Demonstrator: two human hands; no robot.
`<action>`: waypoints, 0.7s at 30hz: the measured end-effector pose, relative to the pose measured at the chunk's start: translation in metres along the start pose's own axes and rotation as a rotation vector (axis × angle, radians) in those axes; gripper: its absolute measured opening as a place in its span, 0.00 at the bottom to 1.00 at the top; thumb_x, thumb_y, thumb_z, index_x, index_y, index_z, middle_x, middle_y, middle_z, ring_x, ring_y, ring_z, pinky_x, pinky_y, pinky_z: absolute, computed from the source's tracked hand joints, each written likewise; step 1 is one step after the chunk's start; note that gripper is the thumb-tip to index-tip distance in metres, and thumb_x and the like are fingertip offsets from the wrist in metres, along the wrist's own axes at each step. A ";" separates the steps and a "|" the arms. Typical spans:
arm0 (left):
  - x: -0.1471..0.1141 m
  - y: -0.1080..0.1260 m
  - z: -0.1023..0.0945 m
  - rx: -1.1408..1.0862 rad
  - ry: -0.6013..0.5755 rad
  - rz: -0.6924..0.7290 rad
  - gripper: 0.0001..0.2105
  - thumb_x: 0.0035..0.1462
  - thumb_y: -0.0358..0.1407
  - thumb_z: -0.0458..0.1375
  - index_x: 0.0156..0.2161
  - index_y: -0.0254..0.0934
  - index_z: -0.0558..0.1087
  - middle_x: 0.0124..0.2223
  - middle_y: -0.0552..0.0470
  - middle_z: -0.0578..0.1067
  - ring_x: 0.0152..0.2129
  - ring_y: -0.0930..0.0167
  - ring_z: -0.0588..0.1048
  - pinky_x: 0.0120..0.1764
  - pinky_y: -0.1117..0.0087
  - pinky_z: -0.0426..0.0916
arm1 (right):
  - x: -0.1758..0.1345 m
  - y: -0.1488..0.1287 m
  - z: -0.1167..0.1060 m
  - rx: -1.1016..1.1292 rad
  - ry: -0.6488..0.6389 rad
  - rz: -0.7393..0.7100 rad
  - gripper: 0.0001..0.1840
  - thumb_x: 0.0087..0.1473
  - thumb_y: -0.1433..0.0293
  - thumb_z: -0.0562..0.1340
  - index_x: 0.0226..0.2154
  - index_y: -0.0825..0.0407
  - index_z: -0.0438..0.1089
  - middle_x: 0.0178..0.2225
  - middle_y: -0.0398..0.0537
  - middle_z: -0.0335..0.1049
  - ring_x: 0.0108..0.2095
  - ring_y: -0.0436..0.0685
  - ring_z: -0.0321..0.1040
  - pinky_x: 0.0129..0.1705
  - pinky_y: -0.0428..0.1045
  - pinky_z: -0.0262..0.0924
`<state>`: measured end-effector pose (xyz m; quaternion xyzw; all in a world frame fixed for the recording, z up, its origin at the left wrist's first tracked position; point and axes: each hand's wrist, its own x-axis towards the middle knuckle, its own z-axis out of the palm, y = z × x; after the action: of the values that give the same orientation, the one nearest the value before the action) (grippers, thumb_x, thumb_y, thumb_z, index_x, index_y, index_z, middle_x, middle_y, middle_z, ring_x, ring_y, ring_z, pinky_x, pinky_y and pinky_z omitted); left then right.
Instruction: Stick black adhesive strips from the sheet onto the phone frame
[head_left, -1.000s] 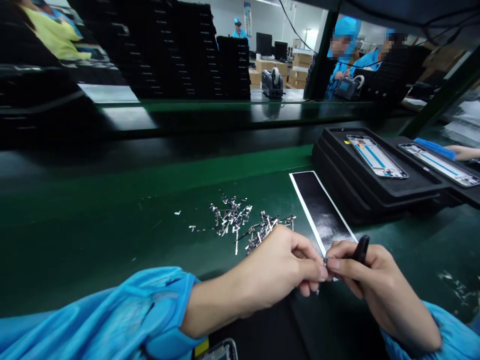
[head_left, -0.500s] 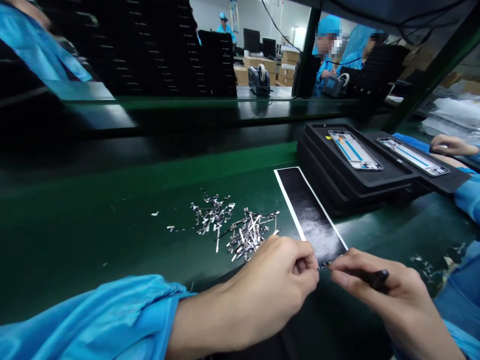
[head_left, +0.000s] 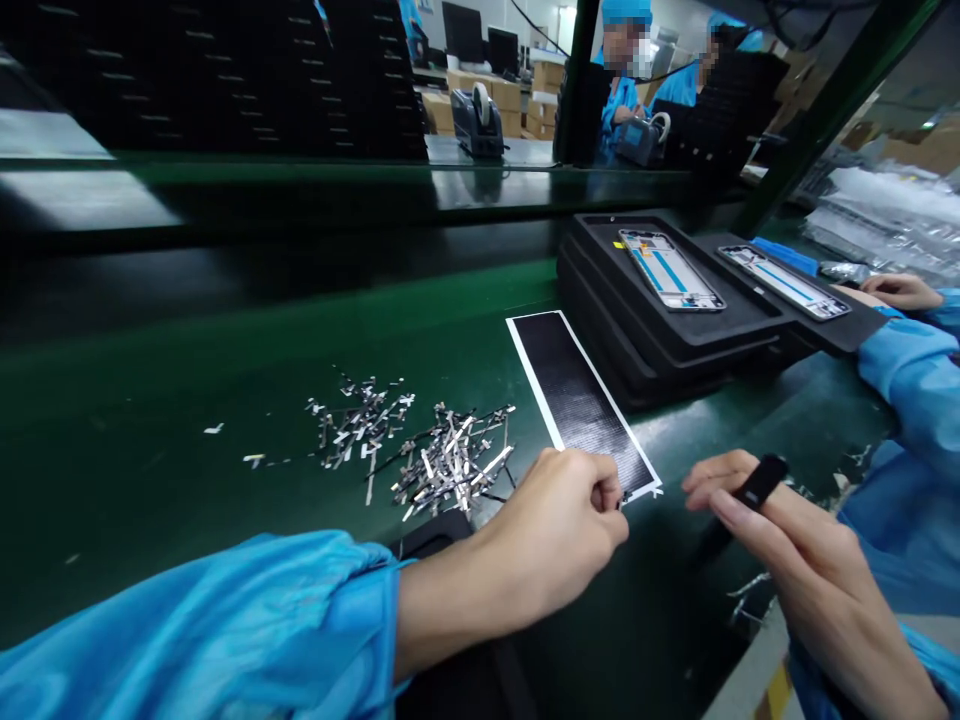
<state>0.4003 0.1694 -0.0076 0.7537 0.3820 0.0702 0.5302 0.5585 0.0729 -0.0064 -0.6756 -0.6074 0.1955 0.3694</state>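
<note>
- Your counter (head_left: 150, 470) is the green belt running from 9 to 3 o'clock, with stacked black trays (head_left: 660, 330) at 2 o'clock carrying two phone frames (head_left: 670, 270).
- A co-worker's sleeve (head_left: 911, 375) and hand sit at 3 o'clock, well apart from your own hands.
- The black strip (head_left: 577, 400) with its white border lies on the counter, long axis running 11 to 5 o'clock, its near end just beside your left hand.
- Your left hand (head_left: 559, 535) is curled, fingertips pinched shut at the strip's near corner; what it pinches is too small to make out.
- Your right hand (head_left: 780, 540) sits at 3 o'clock from the left, apart from it, grip closed around a black tool (head_left: 756, 482), tip pointing up and away.
- The pile of small metal parts (head_left: 420, 455) lies at 10 o'clock from your left hand, nearer that hand than the right, nothing between them.
</note>
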 end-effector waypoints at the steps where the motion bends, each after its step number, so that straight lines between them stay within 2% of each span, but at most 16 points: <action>1: 0.003 -0.001 0.000 -0.008 0.006 -0.010 0.05 0.41 0.24 0.52 0.19 0.34 0.63 0.16 0.58 0.61 0.16 0.76 0.59 0.19 0.75 0.50 | -0.002 0.004 -0.001 0.008 0.034 0.040 0.11 0.55 0.62 0.52 0.28 0.47 0.66 0.31 0.41 0.65 0.35 0.50 0.63 0.31 0.40 0.58; 4: 0.012 -0.003 0.001 -0.030 0.038 -0.063 0.05 0.44 0.25 0.53 0.21 0.33 0.66 0.17 0.58 0.61 0.17 0.76 0.59 0.20 0.75 0.51 | -0.006 0.016 -0.001 0.087 0.123 0.176 0.11 0.51 0.59 0.56 0.27 0.48 0.67 0.31 0.42 0.68 0.33 0.51 0.64 0.28 0.41 0.59; 8: 0.019 -0.005 0.005 -0.042 0.056 -0.120 0.05 0.44 0.25 0.53 0.21 0.33 0.66 0.19 0.56 0.65 0.18 0.75 0.63 0.20 0.76 0.53 | -0.008 0.021 0.003 0.118 0.098 0.285 0.12 0.42 0.58 0.63 0.27 0.50 0.70 0.31 0.44 0.70 0.35 0.55 0.67 0.33 0.44 0.63; 11: 0.017 -0.005 0.010 -0.020 0.059 -0.137 0.05 0.42 0.22 0.51 0.23 0.33 0.65 0.20 0.56 0.65 0.20 0.74 0.64 0.21 0.76 0.54 | -0.010 0.022 0.004 0.132 0.066 0.379 0.13 0.41 0.57 0.63 0.27 0.49 0.72 0.30 0.44 0.70 0.33 0.55 0.67 0.31 0.44 0.63; 15: 0.008 -0.006 0.013 0.049 0.010 -0.096 0.11 0.44 0.20 0.49 0.33 0.35 0.68 0.20 0.58 0.66 0.19 0.75 0.64 0.21 0.76 0.54 | -0.010 0.025 0.006 0.184 0.047 0.377 0.12 0.40 0.58 0.64 0.28 0.48 0.72 0.31 0.44 0.71 0.33 0.54 0.68 0.28 0.40 0.63; 19: 0.002 -0.013 0.011 0.175 -0.052 0.010 0.09 0.50 0.25 0.50 0.24 0.35 0.69 0.20 0.56 0.65 0.18 0.74 0.61 0.23 0.73 0.53 | -0.005 0.025 0.010 0.228 0.165 0.375 0.11 0.38 0.59 0.65 0.25 0.48 0.73 0.30 0.43 0.71 0.32 0.52 0.68 0.30 0.39 0.63; 21: -0.002 -0.018 0.008 0.223 -0.079 0.075 0.09 0.52 0.25 0.49 0.26 0.35 0.69 0.23 0.55 0.67 0.20 0.73 0.63 0.26 0.72 0.57 | -0.001 0.025 0.013 0.247 0.187 0.359 0.10 0.38 0.60 0.66 0.24 0.48 0.73 0.30 0.43 0.71 0.31 0.51 0.68 0.29 0.38 0.63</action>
<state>0.3942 0.1644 -0.0258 0.8241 0.3375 0.0172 0.4546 0.5662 0.0751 -0.0335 -0.7377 -0.4123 0.2675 0.4630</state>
